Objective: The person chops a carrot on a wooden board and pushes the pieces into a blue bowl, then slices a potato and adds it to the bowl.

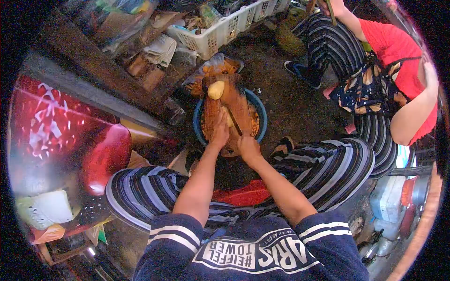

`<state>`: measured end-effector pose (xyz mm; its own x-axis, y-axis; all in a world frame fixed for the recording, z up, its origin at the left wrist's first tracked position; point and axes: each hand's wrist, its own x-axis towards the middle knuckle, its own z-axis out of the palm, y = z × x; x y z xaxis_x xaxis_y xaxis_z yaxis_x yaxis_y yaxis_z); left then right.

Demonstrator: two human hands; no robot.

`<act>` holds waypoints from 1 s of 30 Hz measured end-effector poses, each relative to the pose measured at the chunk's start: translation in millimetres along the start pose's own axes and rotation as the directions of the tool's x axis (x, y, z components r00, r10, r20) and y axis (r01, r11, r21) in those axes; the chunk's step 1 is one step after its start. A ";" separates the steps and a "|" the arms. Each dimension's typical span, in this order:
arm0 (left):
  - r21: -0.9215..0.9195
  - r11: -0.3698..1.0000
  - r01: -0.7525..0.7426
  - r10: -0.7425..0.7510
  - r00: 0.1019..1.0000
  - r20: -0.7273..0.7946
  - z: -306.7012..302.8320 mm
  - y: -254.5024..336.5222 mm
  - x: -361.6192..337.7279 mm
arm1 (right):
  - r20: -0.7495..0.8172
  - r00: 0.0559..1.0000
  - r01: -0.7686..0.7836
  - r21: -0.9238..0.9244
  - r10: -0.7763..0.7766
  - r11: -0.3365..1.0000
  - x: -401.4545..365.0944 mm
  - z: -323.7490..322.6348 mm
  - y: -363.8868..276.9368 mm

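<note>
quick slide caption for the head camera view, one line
Left hand on a yellow piece, right hand gripping a knife, over a wooden board set across a blue basin.

Illumination: dim and uneven. The floor [276, 112] lies in deep shadow; the crate [206, 43] and the red sleeve [386, 40] read brighter. Glare: white streaks on the red sheet [54, 119] at left, softer highlights on the red object [107, 161]. Distortion: wide-angle; circular field, black corners, lines bowing toward the rim. Noise: coloured grain throughout. Sharpness: outline of the knife [233, 121] readable, lettering on the shirt [255, 250] legible, detail softer near the rim.
</note>
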<state>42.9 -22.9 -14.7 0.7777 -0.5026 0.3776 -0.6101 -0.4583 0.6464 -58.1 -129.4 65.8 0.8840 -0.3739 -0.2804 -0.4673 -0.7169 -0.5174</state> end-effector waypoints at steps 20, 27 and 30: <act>-0.148 0.971 0.187 -0.190 0.982 -0.006 -6.8 7.2 5.8 | 0.039 0.988 0.149 -0.053 -0.147 0.987 -0.7 -24.4 -23.4; 0.024 0.982 0.189 -0.190 0.982 0.012 -19.2 18.3 8.2 | 0.036 0.979 0.202 -0.219 -0.199 0.955 10.0 31.3 0.1; -0.235 0.951 0.204 -0.206 0.978 0.016 -8.6 7.8 2.1 | -0.112 0.960 0.231 -0.196 -0.256 0.953 1.2 30.6 -0.6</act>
<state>41.1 -21.3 -3.1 0.8839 -0.4096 0.2257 -0.3858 -0.3660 0.8469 -57.0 -111.4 41.0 0.9692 -0.2419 -0.0464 -0.2399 -0.8850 -0.3991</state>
